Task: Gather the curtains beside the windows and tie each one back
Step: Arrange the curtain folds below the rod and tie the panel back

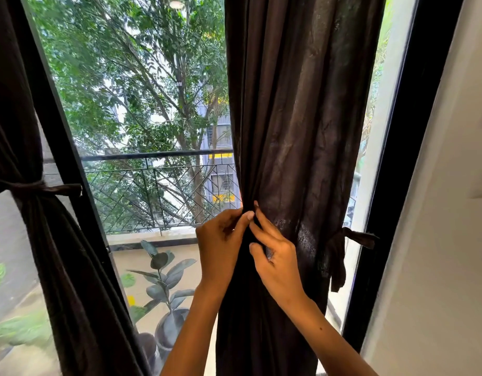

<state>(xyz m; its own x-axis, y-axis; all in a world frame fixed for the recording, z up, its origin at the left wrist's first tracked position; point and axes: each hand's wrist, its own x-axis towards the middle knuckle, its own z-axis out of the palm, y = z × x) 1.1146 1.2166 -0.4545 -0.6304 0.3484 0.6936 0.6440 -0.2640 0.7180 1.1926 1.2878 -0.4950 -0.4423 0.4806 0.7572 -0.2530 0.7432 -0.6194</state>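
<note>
Your left hand pinches the left edge of the dark brown fabric curtain, thumb and fingertips pressed together on a fold of cloth. Your right hand meets it at the same spot — its long fingers lie against the gathered cloth just beside the left thumb, and its thumb curls onto the fabric a little lower, so this hand grips the curtain too. The two hands touch at the fingertips.

That curtain hangs in loose vertical folds, bunched narrower where you hold it. On its right edge a dark fabric tie-back strip is knotted and dangles, one end reaching toward the black window frame. It does not circle the curtain.

Left of the curtain, past the glass, a second dark curtain is gathered and cinched by its own dark tie. Through the glass, left of the curtain you hold, you see a black metal balcony railing, a potted plant with broad dark green leaves on the pale balcony floor, and green trees with buildings behind. Right of the curtain, beyond the frame, stands a white wall.
</note>
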